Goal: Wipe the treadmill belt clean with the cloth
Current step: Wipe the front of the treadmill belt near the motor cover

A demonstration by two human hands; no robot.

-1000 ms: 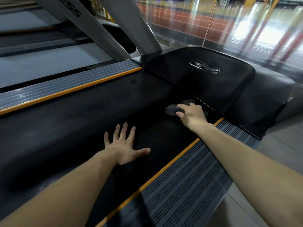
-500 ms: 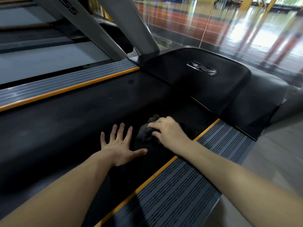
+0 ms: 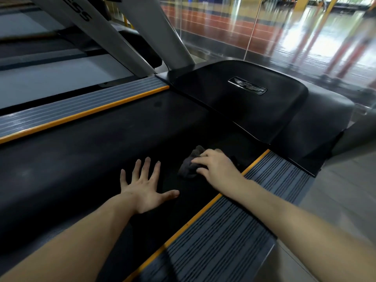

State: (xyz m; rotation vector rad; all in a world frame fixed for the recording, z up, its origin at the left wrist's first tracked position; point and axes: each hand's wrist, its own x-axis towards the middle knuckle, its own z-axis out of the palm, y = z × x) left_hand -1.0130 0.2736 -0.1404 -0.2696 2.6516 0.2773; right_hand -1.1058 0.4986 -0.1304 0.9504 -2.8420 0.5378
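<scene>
Two bare hands rest on the black belt [image 3: 85, 147], which runs from near left toward the motor cover [image 3: 240, 102] at the far right. The left hand [image 3: 145, 186] lies flat on the belt with fingers straight and spread wide, thumb pointing right, holding nothing. The right hand [image 3: 216, 166] sits just right of it and a little farther away, fingers curled over a dark grey cloth [image 3: 189, 165], pressing it down on the belt. The cloth is bunched, most of it sticking out to the left of the fingers, close to the near right edge of the belt and a short way before the cover. An orange-edged ribbed side rail [image 3: 230, 231] runs just right of the right hand, under the forearm. A matching rail [image 3: 77, 110] borders the belt's far left side. Grey uprights [image 3: 168, 37] rise beyond it, and glass panels [image 3: 213, 27] stand behind the cover.
</scene>
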